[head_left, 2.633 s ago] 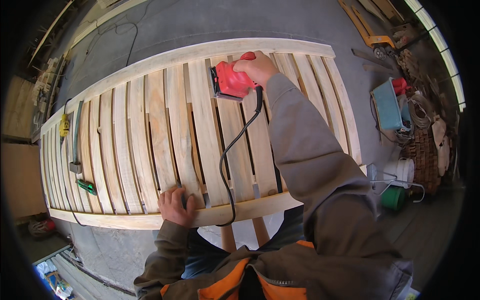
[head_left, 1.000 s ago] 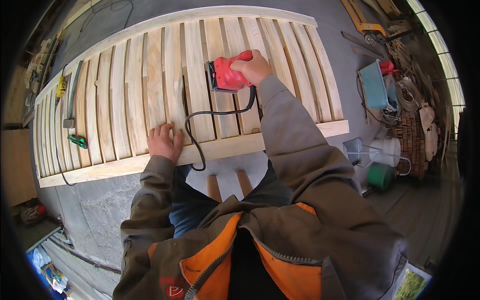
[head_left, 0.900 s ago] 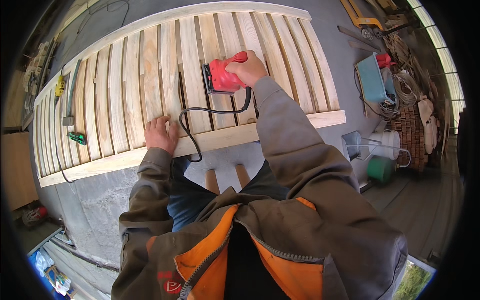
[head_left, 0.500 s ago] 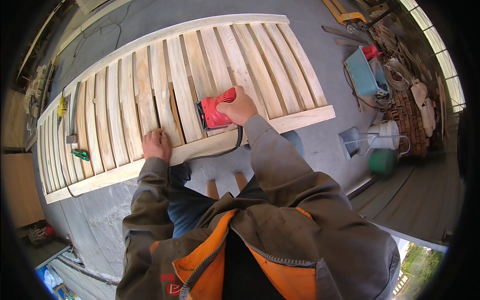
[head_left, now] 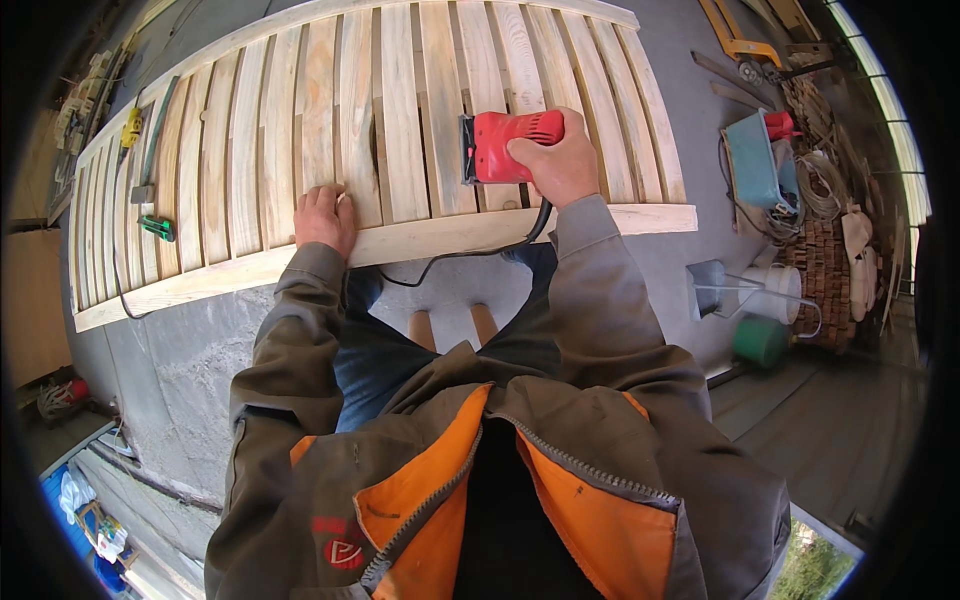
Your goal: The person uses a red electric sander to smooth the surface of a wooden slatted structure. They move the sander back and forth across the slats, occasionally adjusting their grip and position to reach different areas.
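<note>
Places are given relative to the slatted panel (head_left: 430, 236). The red sander (head_left: 500, 148) sits on top of it, right of its middle and close to its near rail. The right hand (head_left: 566, 160) is clamped around the rear of the sander's body. The left hand (head_left: 326, 218) rests palm down on the panel's near edge, fingers side by side; whether it grips the wood cannot be told.

Judgement on method: the base should lie flat across neighbouring slats (head_left: 402, 130), with light, even pressure along the grain; a tilted base could gouge slat edges at the gaps. The black cord (head_left: 535, 232) droops over the panel's near edge and is best kept clear of the base. The left hand appears well placed to steady the wood.

Materials: the panel is pale, bare timber, its long, narrow slats showing streaked grain and some darker patches. The sander's shell looks like moulded plastic with ribbed vents, above a dark, squared base. On the panel's left end lies a green-handled tool (head_left: 157, 228), its exact kind unclear.
</note>
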`<state>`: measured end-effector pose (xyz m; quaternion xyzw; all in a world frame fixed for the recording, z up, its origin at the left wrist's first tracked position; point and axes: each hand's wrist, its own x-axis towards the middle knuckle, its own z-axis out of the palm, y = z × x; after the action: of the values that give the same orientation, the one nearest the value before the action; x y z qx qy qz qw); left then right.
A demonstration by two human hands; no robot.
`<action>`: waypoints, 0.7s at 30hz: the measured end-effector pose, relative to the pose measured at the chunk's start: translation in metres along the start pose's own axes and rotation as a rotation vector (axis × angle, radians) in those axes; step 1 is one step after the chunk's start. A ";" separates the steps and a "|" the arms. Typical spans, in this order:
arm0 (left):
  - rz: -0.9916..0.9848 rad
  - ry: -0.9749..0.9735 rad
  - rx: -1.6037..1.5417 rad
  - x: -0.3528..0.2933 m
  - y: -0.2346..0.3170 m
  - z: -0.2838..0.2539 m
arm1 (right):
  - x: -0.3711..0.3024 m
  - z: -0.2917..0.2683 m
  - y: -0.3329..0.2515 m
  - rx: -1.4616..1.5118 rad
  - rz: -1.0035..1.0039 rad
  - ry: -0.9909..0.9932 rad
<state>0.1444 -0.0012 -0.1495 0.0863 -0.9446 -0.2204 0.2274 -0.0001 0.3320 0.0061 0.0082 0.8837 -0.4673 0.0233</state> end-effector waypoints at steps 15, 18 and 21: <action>0.012 0.019 -0.010 0.002 0.001 0.000 | -0.016 -0.015 0.015 -0.220 -0.013 0.070; -0.012 -0.013 -0.003 0.000 0.004 -0.002 | -0.020 -0.026 0.024 -0.233 -0.002 0.136; -0.006 -0.020 -0.006 0.002 0.006 -0.003 | -0.015 -0.045 0.035 -0.233 0.024 0.188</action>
<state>0.1437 0.0026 -0.1431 0.0864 -0.9458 -0.2249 0.2177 0.0148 0.3895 0.0032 0.0599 0.9301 -0.3584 -0.0532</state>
